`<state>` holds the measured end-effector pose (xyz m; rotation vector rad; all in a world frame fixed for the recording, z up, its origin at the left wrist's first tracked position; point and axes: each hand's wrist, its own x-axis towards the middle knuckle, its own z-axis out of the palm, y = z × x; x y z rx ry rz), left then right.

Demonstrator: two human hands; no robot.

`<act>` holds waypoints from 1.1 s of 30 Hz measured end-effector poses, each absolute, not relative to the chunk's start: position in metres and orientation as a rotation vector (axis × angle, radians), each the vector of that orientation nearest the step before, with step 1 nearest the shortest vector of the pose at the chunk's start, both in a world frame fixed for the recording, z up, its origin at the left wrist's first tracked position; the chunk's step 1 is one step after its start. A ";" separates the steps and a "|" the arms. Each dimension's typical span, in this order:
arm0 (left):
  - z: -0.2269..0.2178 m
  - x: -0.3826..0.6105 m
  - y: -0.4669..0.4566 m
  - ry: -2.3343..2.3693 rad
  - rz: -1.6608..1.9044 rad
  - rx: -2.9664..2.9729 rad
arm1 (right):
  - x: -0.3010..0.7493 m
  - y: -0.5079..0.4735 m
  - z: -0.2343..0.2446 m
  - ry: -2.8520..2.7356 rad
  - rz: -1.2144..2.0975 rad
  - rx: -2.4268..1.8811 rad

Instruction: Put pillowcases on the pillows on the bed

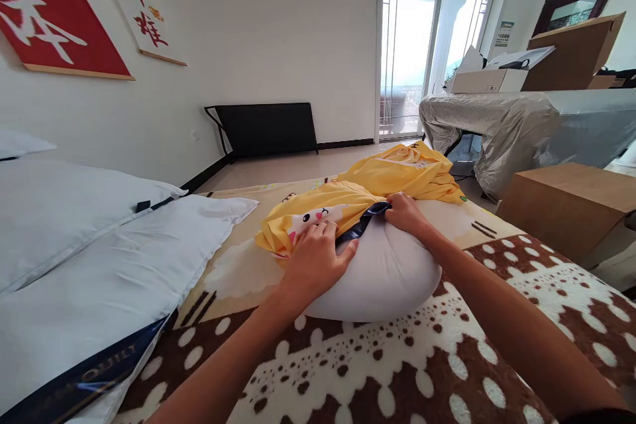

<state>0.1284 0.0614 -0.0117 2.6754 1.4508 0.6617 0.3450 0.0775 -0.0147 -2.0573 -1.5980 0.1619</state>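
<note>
A white pillow [382,278] lies partly inside a yellow pillowcase [338,195] with a cartoon animal face; its near end sticks out uncovered. A shiny dark blue band [355,228] shows at the mouth of the case. My left hand [318,262] grips the left side of the case's edge, fingers over the yellow cloth and thumb apart, toward the dark band. Closed in a pinch, my right hand [405,213] holds the case's edge at the right end of that band. The fingertips of my right hand are hidden in the cloth.
More yellow fabric [412,169] lies bunched behind. White bedding [124,258] with a dark label strip [94,371] is at left. A brown-and-cream patterned blanket [358,371] lies underneath. Cardboard box [571,205] and plastic-covered furniture [497,119] stand right; a black panel [268,129] leans by the wall.
</note>
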 end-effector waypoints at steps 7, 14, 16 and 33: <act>0.010 0.112 0.078 1.302 0.364 2.468 | 0.362 0.071 -0.012 -1.499 0.199 -2.021; -0.047 0.149 0.050 1.505 0.936 2.634 | 0.358 0.060 -0.022 -1.491 0.148 -2.032; -0.065 0.152 0.045 1.541 1.097 2.659 | 0.354 0.050 -0.027 -1.513 -0.007 -2.014; -0.072 0.156 0.035 1.224 1.400 2.606 | 0.299 -0.054 -0.065 -2.423 -0.770 -1.575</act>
